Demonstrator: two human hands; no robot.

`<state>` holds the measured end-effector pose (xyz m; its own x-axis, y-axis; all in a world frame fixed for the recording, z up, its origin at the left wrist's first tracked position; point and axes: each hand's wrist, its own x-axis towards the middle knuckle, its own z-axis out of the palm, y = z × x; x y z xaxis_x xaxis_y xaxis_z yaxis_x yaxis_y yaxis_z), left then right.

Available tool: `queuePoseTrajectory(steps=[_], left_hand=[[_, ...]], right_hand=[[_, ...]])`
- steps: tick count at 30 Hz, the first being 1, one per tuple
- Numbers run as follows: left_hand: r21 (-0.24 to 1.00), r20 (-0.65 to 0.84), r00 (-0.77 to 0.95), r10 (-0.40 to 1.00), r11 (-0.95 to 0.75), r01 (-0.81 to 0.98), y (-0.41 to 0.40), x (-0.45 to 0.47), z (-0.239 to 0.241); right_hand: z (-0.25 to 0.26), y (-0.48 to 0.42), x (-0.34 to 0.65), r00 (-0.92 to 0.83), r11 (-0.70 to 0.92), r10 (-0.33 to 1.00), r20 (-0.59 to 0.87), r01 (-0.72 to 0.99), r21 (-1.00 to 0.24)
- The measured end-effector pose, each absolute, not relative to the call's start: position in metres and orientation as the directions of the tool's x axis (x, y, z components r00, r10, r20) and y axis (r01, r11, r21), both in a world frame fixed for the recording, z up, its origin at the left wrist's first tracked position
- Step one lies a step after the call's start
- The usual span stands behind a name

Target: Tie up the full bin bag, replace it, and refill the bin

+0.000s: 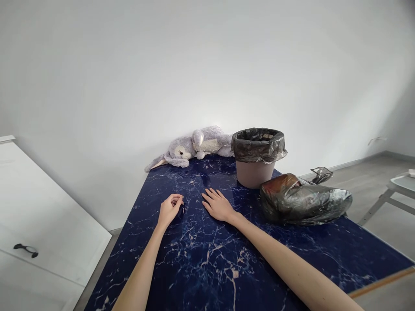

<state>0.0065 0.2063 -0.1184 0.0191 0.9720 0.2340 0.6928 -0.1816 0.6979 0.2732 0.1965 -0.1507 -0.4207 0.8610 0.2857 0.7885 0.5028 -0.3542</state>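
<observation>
My left hand (pixel 170 208) is over the blue marbled tabletop (pixel 207 255), its fingers curled in toward the thumb. I see nothing held in it. To its right, my right hand (pixel 218 204) lies palm down on the tabletop with the fingers stretched and spread. Beyond the right hand stands a pinkish-grey trash bin (pixel 254 172), upright and lined with a black trash bag (pixel 246 149) folded over its rim. A filled black plastic bag (pixel 308 203) lies beside the bin at the right, its contents mostly hidden.
A grey plush bunny (pixel 184 149) lies on its side along the far table edge, against the white wall (pixel 194 65). At the left is a white cabinet (pixel 45 207) with a dark handle (pixel 26 249). Part of a grey folding stool (pixel 402 185) shows at the right.
</observation>
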Motion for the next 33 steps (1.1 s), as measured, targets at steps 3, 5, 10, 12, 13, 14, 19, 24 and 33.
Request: queuePoseTrajectory(steps=[3,5,10,12,13,14,19,24,33], left_hand=[[0.694,0.238,0.038,0.971,-0.197,0.692,0.198,0.011,-0.117],[0.692,0.241,0.053,0.969,-0.210,0.691,0.193,0.013,-0.117],[0.684,0.251,0.102,0.963,-0.251,0.685,0.182,0.020,-0.120],[0.678,0.255,0.122,0.959,-0.267,0.684,0.179,0.023,-0.121],[0.675,0.257,0.132,0.957,-0.275,0.684,0.178,0.025,-0.121],[0.673,0.259,0.141,0.956,-0.283,0.684,0.177,0.026,-0.121],[0.665,0.265,0.174,0.948,-0.310,0.679,0.174,0.028,-0.119],[0.663,0.271,0.188,0.944,-0.325,0.675,0.174,0.028,-0.117],[0.640,0.280,0.199,0.939,-0.337,0.691,0.176,0.029,-0.119]], right_hand=[[-0.151,0.191,0.276,-0.419,0.502,0.862,0.286,0.787,-0.358],[-0.151,0.186,0.277,-0.419,0.503,0.861,0.289,0.787,-0.357],[-0.152,0.168,0.281,-0.413,0.502,0.860,0.299,0.791,-0.350],[-0.152,0.159,0.284,-0.413,0.502,0.859,0.303,0.793,-0.344],[-0.152,0.153,0.285,-0.414,0.504,0.858,0.305,0.794,-0.340],[-0.152,0.148,0.286,-0.416,0.507,0.856,0.307,0.795,-0.334],[-0.152,0.116,0.292,-0.427,0.524,0.841,0.332,0.794,-0.307],[-0.150,0.082,0.301,-0.446,0.548,0.823,0.351,0.785,-0.288],[-0.148,0.008,0.331,-0.447,0.554,0.823,0.350,0.768,-0.321]])
